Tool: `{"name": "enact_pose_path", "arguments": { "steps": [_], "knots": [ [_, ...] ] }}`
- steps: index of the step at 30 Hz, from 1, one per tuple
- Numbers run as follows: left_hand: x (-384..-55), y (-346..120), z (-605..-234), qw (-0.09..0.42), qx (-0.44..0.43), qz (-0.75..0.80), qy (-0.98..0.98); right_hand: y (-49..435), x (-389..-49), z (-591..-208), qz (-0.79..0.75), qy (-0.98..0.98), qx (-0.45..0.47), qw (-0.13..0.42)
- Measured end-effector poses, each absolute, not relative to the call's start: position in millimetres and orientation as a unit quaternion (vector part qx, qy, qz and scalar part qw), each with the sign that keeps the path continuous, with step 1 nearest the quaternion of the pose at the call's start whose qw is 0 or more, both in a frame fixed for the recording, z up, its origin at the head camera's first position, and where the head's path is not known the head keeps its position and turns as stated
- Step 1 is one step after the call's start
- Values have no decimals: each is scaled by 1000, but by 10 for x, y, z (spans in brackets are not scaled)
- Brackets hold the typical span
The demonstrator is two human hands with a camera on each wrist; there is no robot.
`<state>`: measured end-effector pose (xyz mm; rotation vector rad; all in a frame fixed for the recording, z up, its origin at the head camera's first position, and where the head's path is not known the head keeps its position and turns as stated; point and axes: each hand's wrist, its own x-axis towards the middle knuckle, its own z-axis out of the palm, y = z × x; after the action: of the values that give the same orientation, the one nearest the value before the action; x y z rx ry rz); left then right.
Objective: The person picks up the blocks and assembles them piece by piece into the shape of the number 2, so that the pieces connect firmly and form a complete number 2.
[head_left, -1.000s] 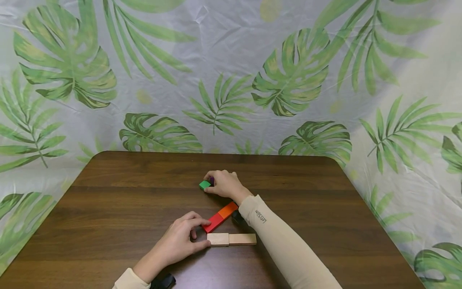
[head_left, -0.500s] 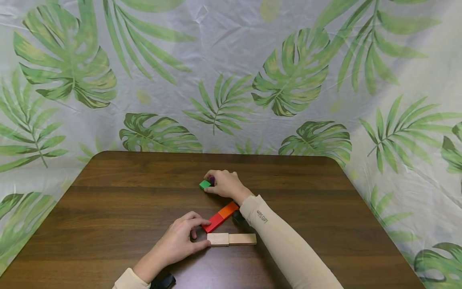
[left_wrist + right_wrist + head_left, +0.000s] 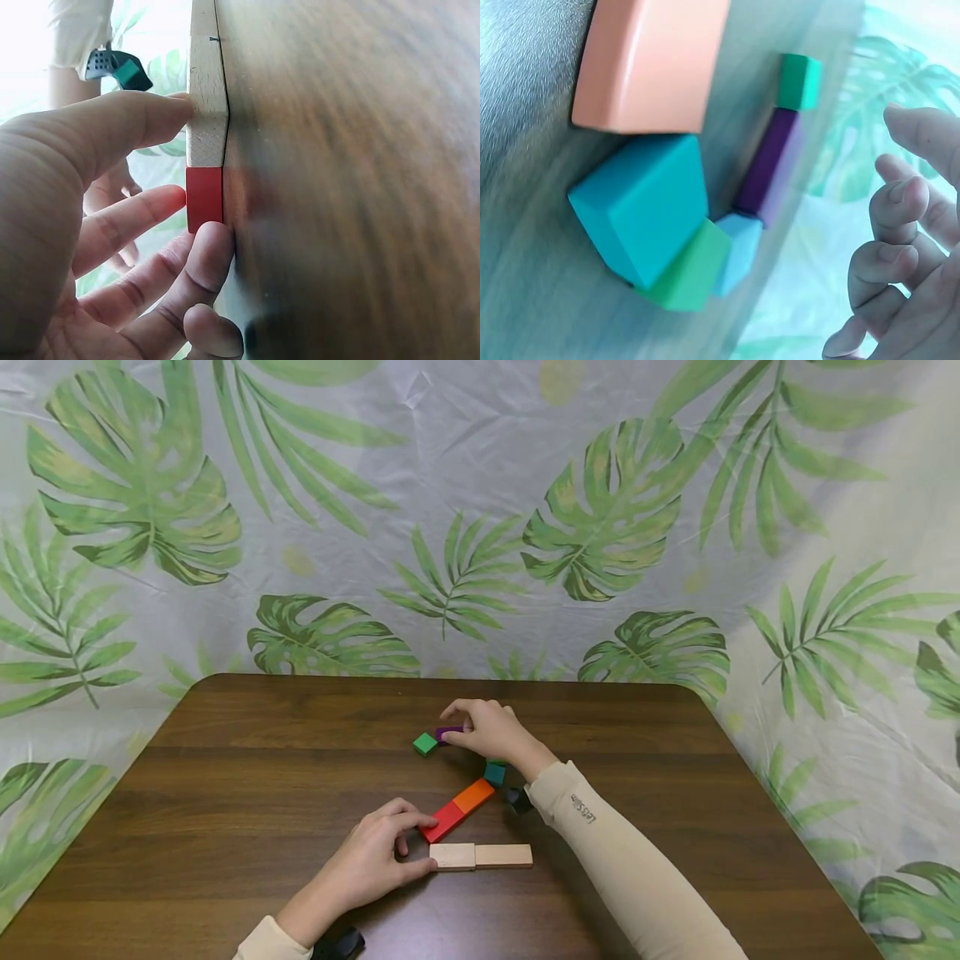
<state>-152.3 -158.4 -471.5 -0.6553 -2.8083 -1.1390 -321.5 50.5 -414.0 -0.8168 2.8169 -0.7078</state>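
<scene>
My left hand (image 3: 375, 856) rests at the near end of a row of blocks. Its thumb touches a pale wooden block (image 3: 206, 112), while a fingertip lies on the red block (image 3: 204, 199) and another is at that block's end. Farther off, my right hand (image 3: 491, 731) hovers over the purple block (image 3: 769, 172), fingers loosely bent and apart from it in the right wrist view. That block stands end to end with a small green block (image 3: 425, 744). A light blue block (image 3: 737, 251), another green block (image 3: 690, 270) and a teal block (image 3: 645, 206) continue the curve.
An orange block (image 3: 474, 794) lies between the red and teal ones. A second pale wooden block (image 3: 504, 857) extends right from the first. The brown wood table (image 3: 262, 760) ends before a leaf-print curtain (image 3: 480, 485).
My right hand has let go at the purple and green blocks and moved right and slightly up, uncovering more of the purple block and the teal block. My left hand has stayed put.
</scene>
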Motion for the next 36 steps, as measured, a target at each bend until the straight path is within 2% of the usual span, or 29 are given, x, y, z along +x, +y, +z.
{"name": "enact_pose_path", "arguments": {
  "steps": [19, 36],
  "knots": [
    [-1554, -1691, -4643, 50, -203, -370, -905, 1083, -2986, -3938, -335, 903, -264, 51],
    [-1588, -1947, -4519, 122, -162, -316, -927, 1392, -2734, -3986, -345, 905, -250, 7]
  ]
}}
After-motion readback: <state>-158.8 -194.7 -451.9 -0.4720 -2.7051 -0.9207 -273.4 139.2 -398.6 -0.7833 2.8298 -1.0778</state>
